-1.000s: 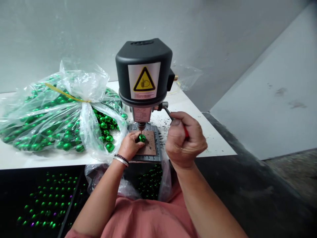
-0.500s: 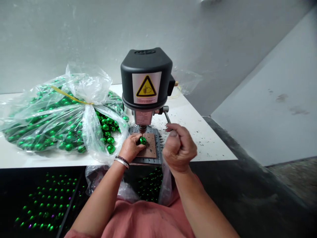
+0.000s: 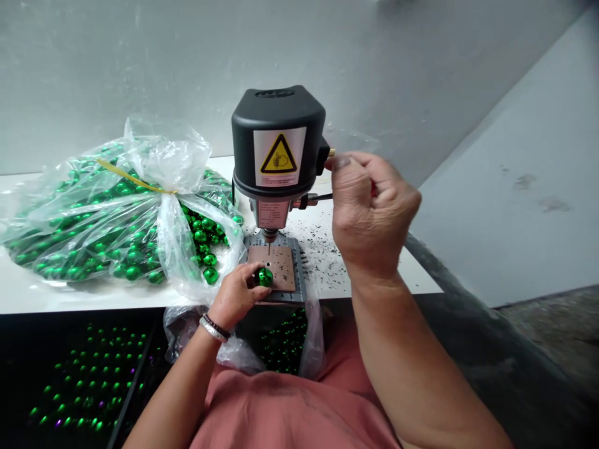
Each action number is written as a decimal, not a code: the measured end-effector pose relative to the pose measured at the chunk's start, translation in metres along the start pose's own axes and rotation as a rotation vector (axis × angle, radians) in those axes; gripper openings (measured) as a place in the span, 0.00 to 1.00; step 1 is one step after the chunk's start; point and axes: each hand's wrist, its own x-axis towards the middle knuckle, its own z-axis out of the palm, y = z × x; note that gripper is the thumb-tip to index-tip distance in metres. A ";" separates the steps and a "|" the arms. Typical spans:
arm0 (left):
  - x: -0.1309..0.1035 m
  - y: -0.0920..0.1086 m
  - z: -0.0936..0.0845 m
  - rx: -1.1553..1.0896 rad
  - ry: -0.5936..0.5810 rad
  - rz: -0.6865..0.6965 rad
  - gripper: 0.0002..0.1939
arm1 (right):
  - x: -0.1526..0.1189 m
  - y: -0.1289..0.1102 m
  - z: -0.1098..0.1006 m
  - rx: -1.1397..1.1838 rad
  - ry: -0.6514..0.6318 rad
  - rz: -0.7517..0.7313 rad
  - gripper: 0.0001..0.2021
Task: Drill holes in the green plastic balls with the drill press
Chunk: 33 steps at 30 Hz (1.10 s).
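Note:
Between thumb and fingers, my left hand (image 3: 236, 293) grips a shiny green ball (image 3: 264, 277) at the front of a brown board (image 3: 281, 274). The board lies on the grey base of a small black drill press (image 3: 278, 112), and a hole shows in it behind the ball. Above that hole hangs the thin drill bit (image 3: 269, 249), apart from the ball. My right hand (image 3: 374, 212) is closed around the end of the press's feed lever (image 3: 324, 197), raised to the right of the motor housing. A bit of red shows between its fingers.
On the left of the white table (image 3: 28, 302) sits a tied clear plastic bag (image 3: 168, 156) full of green balls. Loose balls (image 3: 210, 274) spill near its opening. Dark shavings litter the table around the press. Below the edge, more green balls (image 3: 93, 374) show in darkness.
My right hand has swung up and to the right with the lever, and the drill bit has risen off the ball. My left hand has drawn the ball slightly toward me.

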 end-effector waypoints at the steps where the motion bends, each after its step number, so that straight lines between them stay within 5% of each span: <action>1: -0.006 0.002 -0.004 0.001 -0.025 0.012 0.22 | -0.001 0.000 0.000 0.004 0.000 -0.001 0.11; 6: -0.024 0.004 -0.023 -0.034 -0.245 0.040 0.30 | -0.003 0.000 0.001 0.005 0.008 -0.001 0.11; 12: 0.011 -0.030 -0.044 0.433 0.291 -0.055 0.18 | -0.004 0.000 0.001 0.019 0.023 0.007 0.11; 16: 0.034 -0.051 -0.040 0.705 0.196 -0.189 0.20 | -0.005 -0.001 0.000 0.026 0.022 0.004 0.11; 22: 0.037 -0.057 -0.015 0.689 0.195 -0.268 0.22 | -0.006 -0.002 0.001 0.029 0.047 0.022 0.10; 25: 0.038 -0.056 -0.018 0.510 0.263 -0.218 0.22 | -0.006 -0.003 0.001 0.041 0.039 0.045 0.10; 28: 0.034 -0.044 -0.029 0.015 0.362 -0.254 0.23 | -0.007 -0.003 0.001 0.056 0.037 0.037 0.10; 30: 0.027 -0.030 -0.036 -0.535 0.311 -0.298 0.23 | -0.007 -0.003 0.001 0.056 0.048 0.026 0.10; 33: 0.017 -0.010 -0.038 -1.156 0.072 -0.351 0.20 | -0.007 -0.003 0.001 0.051 0.057 0.022 0.09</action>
